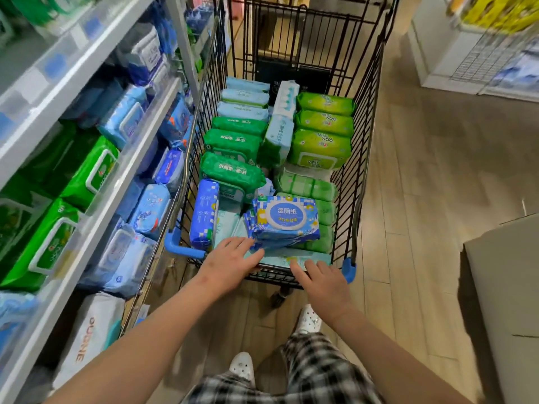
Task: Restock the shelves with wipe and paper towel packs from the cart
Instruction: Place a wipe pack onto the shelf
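Observation:
A black wire cart [363,158] with blue corner guards stands in front of me, filled with wipe packs. A blue pack with a round white lid label [287,220] lies on top at the near end, tilted. Dark green packs [233,170] line the left side, lime green packs [320,147] the right, pale blue ones [245,97] the far end. My left hand [230,262] reaches over the near rim with straight fingers, its fingertips at the blue pack's lower left corner. My right hand [323,279] hovers open at the near rim over a pale teal pack [294,258].
Shelves [87,228] on the left hold blue and green wipe packs behind clear lips. A white bag [90,336] sits on the bottom shelf. A cardboard box [507,287] stands at the right. A white display unit [437,53] is far right across the wooden floor.

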